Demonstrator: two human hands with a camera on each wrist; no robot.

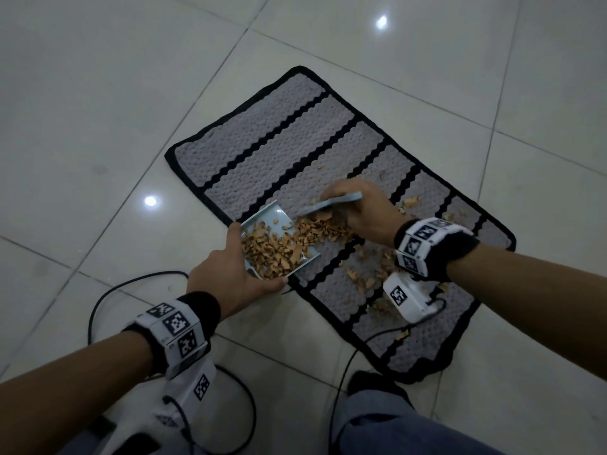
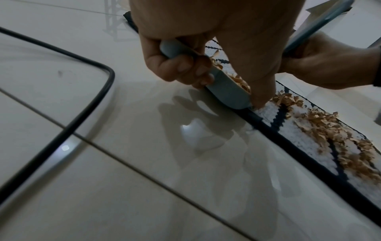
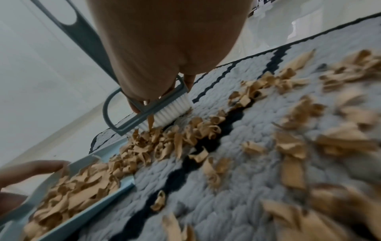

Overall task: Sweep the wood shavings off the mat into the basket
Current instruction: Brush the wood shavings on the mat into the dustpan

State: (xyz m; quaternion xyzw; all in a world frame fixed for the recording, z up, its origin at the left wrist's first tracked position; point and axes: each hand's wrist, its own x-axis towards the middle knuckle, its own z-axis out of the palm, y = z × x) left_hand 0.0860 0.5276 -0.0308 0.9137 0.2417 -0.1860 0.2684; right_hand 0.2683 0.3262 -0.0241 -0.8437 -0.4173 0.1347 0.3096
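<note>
The left hand (image 1: 230, 274) grips the handle of a light blue dustpan (image 1: 279, 238), fingers curled around it; the pan's front edge rests on the near-left border of the mat (image 1: 295, 142). The right hand (image 1: 361, 208) grasps a light blue hand brush (image 1: 331, 203), its white bristles (image 3: 173, 110) touching the mat just right of the pan mouth. Wood shavings (image 1: 272, 249) fill most of the pan, a ridge of them lies between bristles and pan, and loose shavings are scattered over the near-right stripes of the mat. The mat is grey with black wavy stripes and a black border, lying on a pale tiled floor (image 1: 98, 110). Both wrists carry bands (image 1: 174, 333) printed with black-and-white square marker codes; no readable lettering or brand is visible. Black cables (image 1: 131, 284) run across the near floor. The basket is not in view.
</note>
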